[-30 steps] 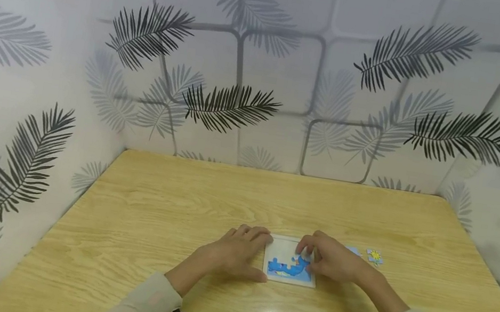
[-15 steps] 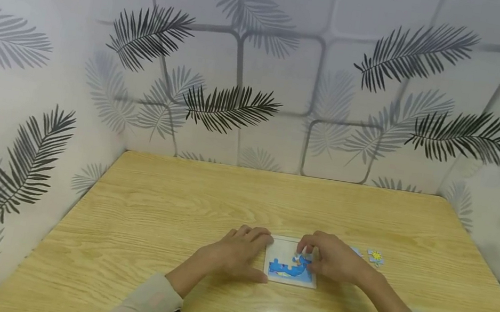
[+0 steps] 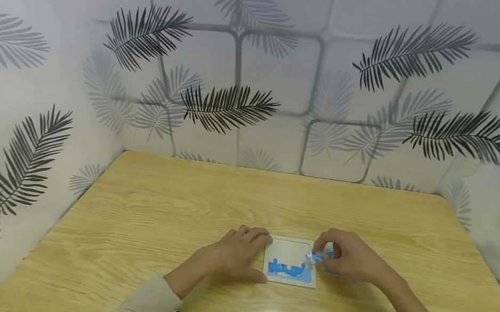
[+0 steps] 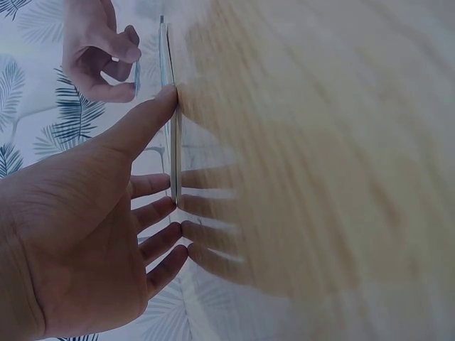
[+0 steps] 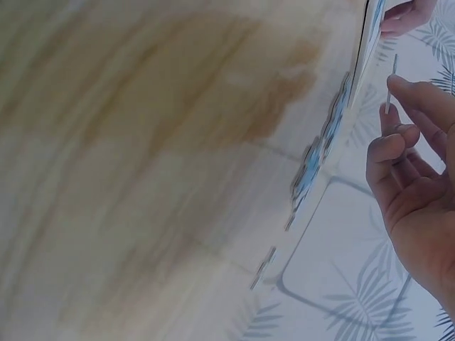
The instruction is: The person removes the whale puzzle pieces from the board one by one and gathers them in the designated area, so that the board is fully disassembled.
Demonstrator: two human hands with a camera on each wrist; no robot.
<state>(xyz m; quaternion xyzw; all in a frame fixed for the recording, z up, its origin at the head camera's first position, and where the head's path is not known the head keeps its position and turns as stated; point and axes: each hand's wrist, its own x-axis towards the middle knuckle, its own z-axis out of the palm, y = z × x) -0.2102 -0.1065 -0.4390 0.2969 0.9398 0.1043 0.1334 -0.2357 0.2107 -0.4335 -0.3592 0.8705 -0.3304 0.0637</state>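
Observation:
My left hand (image 3: 240, 254) rests at the left edge of a small white puzzle tray (image 3: 285, 250), thumb at the near corner and fingers spread toward the far one. Joined blue pieces (image 3: 290, 271) fill the tray's near part; its far part is bare. Between thumb and fingertips, my right hand (image 3: 351, 257) pinches a blue and white puzzle piece (image 3: 313, 258) above the tray's right edge. The left wrist view catches that piece (image 4: 138, 77) edge-on, raised off the tray, and the right wrist view has the same thin piece (image 5: 391, 84).
Loose puzzle pieces (image 5: 311, 169) lie to the right of the tray, partly hidden under my right hand in the head view. The wooden table (image 3: 205, 192) runs back to a leaf-patterned wall covering (image 3: 276, 144).
My right hand has lifted a blue piece from the tray's right side and shifted right with it, uncovering loose pieces beneath the hand. The left hand stays put.

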